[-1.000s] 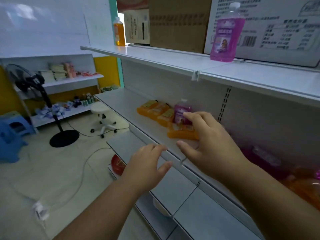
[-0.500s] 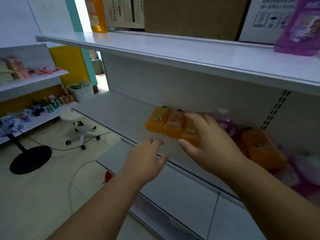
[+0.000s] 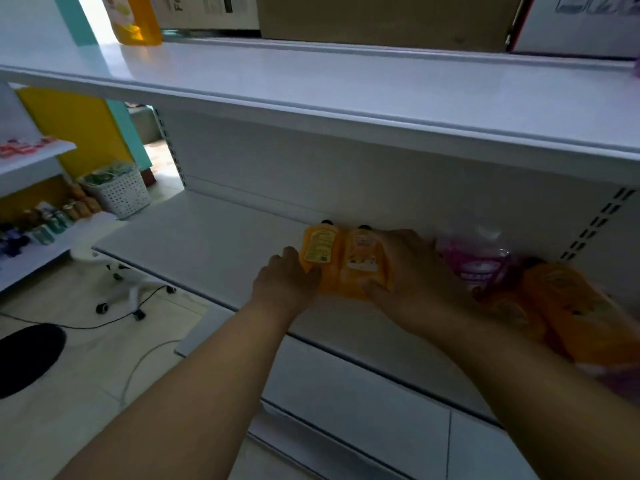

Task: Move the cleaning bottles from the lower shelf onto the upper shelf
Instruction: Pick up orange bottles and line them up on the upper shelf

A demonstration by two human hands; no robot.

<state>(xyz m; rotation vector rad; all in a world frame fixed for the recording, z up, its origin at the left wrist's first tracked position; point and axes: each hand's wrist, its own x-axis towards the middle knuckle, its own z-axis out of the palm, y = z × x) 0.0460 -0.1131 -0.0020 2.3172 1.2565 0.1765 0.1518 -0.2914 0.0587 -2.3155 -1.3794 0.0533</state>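
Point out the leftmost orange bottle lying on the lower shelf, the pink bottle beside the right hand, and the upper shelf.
leftmost orange bottle [image 3: 318, 245], head view, on its yellow label.
pink bottle [image 3: 479, 263], head view, on its label.
upper shelf [image 3: 311, 77], head view, on bare top surface.

On the white carton [image 3: 207, 12] on the upper shelf [image 3: 311, 84] I read only "Fr", cut off. The orange bottles' labels [image 3: 317, 245] are too blurred to read.

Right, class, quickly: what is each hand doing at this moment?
Left hand: grips the leftmost orange bottle lying on the lower shelf.
Right hand: grips the second orange bottle.
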